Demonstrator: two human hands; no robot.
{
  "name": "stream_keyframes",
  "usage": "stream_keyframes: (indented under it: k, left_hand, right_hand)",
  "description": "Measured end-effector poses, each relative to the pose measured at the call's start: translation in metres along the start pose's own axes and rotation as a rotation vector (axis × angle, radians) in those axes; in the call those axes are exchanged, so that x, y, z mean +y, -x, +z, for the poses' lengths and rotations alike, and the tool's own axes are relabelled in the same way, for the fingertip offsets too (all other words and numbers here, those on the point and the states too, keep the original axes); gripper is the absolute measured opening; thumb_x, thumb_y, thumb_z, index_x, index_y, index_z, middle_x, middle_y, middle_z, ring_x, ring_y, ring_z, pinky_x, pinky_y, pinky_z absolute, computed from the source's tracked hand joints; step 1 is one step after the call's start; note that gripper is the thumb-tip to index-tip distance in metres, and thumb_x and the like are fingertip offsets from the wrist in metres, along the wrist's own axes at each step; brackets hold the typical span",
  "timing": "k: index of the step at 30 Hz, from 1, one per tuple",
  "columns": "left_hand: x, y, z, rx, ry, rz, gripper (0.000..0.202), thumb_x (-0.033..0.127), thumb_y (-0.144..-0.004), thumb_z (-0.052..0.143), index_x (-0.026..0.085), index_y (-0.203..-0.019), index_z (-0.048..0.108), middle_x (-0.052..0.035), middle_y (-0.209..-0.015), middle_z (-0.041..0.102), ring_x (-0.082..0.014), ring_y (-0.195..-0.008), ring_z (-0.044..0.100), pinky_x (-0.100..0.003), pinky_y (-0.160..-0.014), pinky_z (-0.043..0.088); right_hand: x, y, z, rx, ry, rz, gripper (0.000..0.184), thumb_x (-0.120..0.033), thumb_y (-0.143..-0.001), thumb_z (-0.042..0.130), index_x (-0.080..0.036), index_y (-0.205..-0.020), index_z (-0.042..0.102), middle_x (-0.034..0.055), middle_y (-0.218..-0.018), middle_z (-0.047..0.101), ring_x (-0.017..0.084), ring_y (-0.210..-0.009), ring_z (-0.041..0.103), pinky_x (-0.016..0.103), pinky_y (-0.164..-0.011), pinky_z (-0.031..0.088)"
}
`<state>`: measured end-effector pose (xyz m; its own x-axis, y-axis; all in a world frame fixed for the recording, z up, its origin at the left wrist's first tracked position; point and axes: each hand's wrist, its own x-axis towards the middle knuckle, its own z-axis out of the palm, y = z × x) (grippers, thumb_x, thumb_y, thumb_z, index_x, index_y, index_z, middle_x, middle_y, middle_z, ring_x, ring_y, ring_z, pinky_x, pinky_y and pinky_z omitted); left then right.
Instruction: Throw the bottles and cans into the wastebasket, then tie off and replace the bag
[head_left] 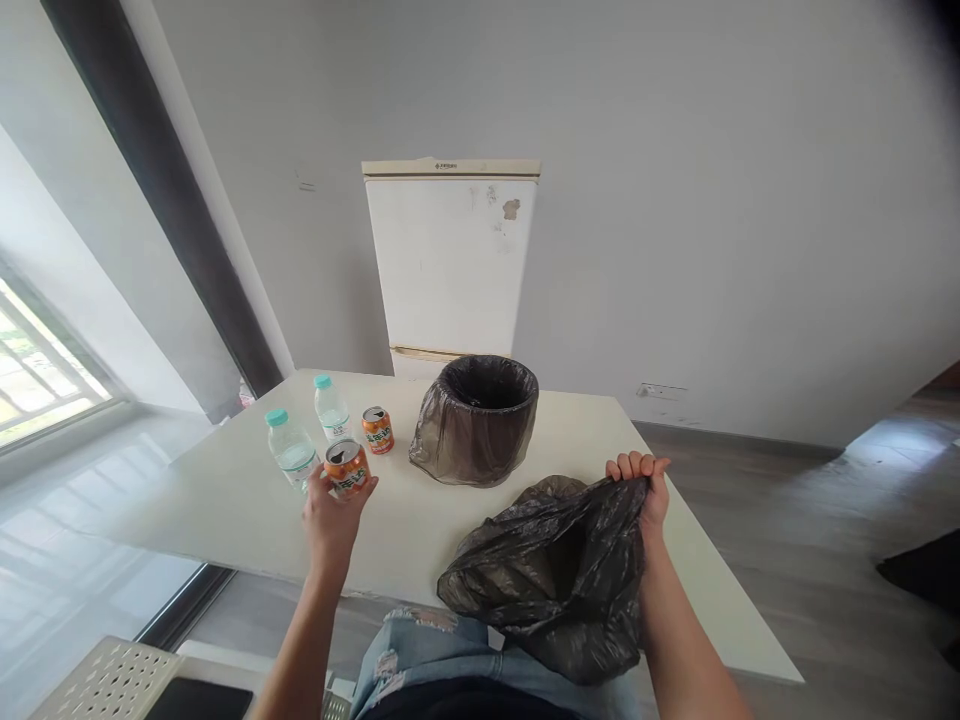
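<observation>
My left hand [337, 515] is wrapped round an orange drink can [347, 470] with an opened top, at the left of the table. Two clear plastic bottles [291, 448] with teal caps stand just behind it, and a second orange can [378, 430] is upright to their right. At the right, my right hand [643, 480] is closed on the rim of a black plastic garbage bag [544, 575], whose mouth hangs partly open toward me. A bin [480, 435] lined with another black bag stands at the back middle of the table.
The white table [405, 540] spreads before me. Behind it a white refrigerator [454, 265] stands against the grey wall. A perforated cream plastic piece [105, 680] and a dark flat object [199, 700] are at the lower left, with a window [45, 370] beyond.
</observation>
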<state>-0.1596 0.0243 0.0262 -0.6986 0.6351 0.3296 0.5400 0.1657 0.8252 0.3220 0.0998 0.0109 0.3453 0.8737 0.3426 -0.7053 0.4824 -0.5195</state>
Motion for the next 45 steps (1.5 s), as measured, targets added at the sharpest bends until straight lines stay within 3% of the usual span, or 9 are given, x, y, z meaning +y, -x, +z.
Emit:
stream_keyframes:
  k: [4, 7, 19, 23, 29, 33, 37, 41, 45]
  left_hand:
    - [-0.036, -0.011, 0.008, -0.051, -0.09, -0.073, 0.083, 0.053, -0.061, 0.089, 0.027, -0.131, 0.052, -0.0104, -0.11, 0.075, -0.0395, -0.103, 0.069, -0.042, -0.078, 0.049]
    - [-0.047, -0.012, 0.016, -0.113, -0.1, -0.071, 0.079, 0.055, -0.064, 0.087, 0.028, -0.129, 0.05, -0.0086, -0.108, 0.075, -0.0367, -0.099, 0.069, -0.036, -0.071, 0.046]
    - [-0.043, -0.013, 0.025, -0.062, -0.028, -0.01, 0.052, 0.046, -0.062, 0.088, 0.024, -0.099, 0.059, -0.0072, -0.088, 0.071, -0.0288, -0.077, 0.063, -0.032, -0.064, 0.035]
    - [-0.043, -0.011, 0.025, -0.102, -0.061, -0.036, 0.058, 0.046, -0.065, 0.088, 0.024, -0.11, 0.059, -0.0088, -0.096, 0.07, -0.0321, -0.089, 0.066, -0.036, -0.072, 0.044]
    - [-0.021, 0.014, 0.022, 0.089, -0.12, 0.064, 0.084, 0.054, -0.072, 0.086, 0.018, -0.139, 0.049, -0.0176, -0.132, 0.059, -0.0389, -0.131, 0.053, -0.051, -0.107, 0.044]
    - [0.009, 0.047, 0.018, 0.164, -0.029, 0.227, 0.046, 0.05, -0.094, 0.065, 0.019, -0.128, 0.056, -0.0134, -0.119, 0.061, -0.033, -0.117, 0.059, -0.05, -0.107, 0.045]
    - [0.036, 0.079, 0.016, 0.138, 0.033, 0.412, 0.03, 0.04, -0.097, 0.063, 0.02, -0.119, 0.059, -0.0136, -0.12, 0.062, -0.0311, -0.113, 0.059, -0.048, -0.107, 0.044]
    - [0.051, 0.102, 0.019, -0.028, 0.144, 0.535, 0.014, 0.031, -0.096, 0.064, 0.023, -0.107, 0.063, -0.0113, -0.109, 0.065, -0.0288, -0.103, 0.061, -0.044, -0.101, 0.048]
    - [0.054, 0.12, 0.027, -0.359, 0.18, 0.499, 0.023, 0.035, -0.094, 0.067, 0.025, -0.115, 0.065, -0.0106, -0.114, 0.068, -0.0302, -0.107, 0.064, -0.044, -0.097, 0.05]
  right_hand:
    - [0.001, 0.0, 0.0, 0.004, 0.032, -0.005, 0.055, -0.055, -0.094, 0.073, -0.021, -0.067, 0.04, -0.0064, -0.064, 0.024, 0.01, -0.053, 0.025, 0.025, -0.049, 0.036]
    - [0.001, -0.001, 0.0, 0.003, 0.023, -0.001, 0.056, -0.055, -0.093, 0.075, -0.02, -0.067, 0.039, -0.0067, -0.064, 0.024, 0.01, -0.053, 0.025, 0.024, -0.049, 0.037]
    - [-0.002, 0.002, 0.005, 0.026, 0.101, -0.022, 0.059, -0.06, -0.092, 0.072, -0.021, -0.066, 0.037, -0.0067, -0.064, 0.023, 0.01, -0.052, 0.025, 0.027, -0.048, 0.035]
    - [-0.002, 0.001, 0.006, 0.024, 0.103, -0.028, 0.058, -0.06, -0.092, 0.073, -0.021, -0.067, 0.037, -0.0068, -0.064, 0.023, 0.01, -0.052, 0.025, 0.027, -0.048, 0.035]
    - [-0.002, 0.001, 0.006, 0.021, 0.077, -0.021, 0.057, -0.058, -0.093, 0.073, -0.021, -0.067, 0.038, -0.0066, -0.064, 0.023, 0.01, -0.052, 0.024, 0.026, -0.048, 0.034]
    - [-0.002, 0.001, 0.005, 0.014, 0.073, -0.021, 0.057, -0.058, -0.092, 0.073, -0.021, -0.067, 0.039, -0.0065, -0.064, 0.022, 0.01, -0.053, 0.024, 0.026, -0.048, 0.035]
    - [-0.001, 0.0, 0.005, 0.017, 0.103, -0.029, 0.059, -0.061, -0.092, 0.073, -0.021, -0.066, 0.038, -0.0065, -0.064, 0.022, 0.011, -0.052, 0.023, 0.027, -0.047, 0.035]
    - [-0.002, 0.0, 0.004, 0.003, 0.1, -0.029, 0.059, -0.061, -0.091, 0.073, -0.021, -0.066, 0.039, -0.0064, -0.063, 0.021, 0.011, -0.052, 0.022, 0.026, -0.047, 0.035]
    - [-0.002, 0.0, 0.005, 0.004, 0.112, -0.039, 0.059, -0.061, -0.091, 0.074, -0.021, -0.066, 0.038, -0.0064, -0.063, 0.021, 0.011, -0.052, 0.022, 0.026, -0.047, 0.035]
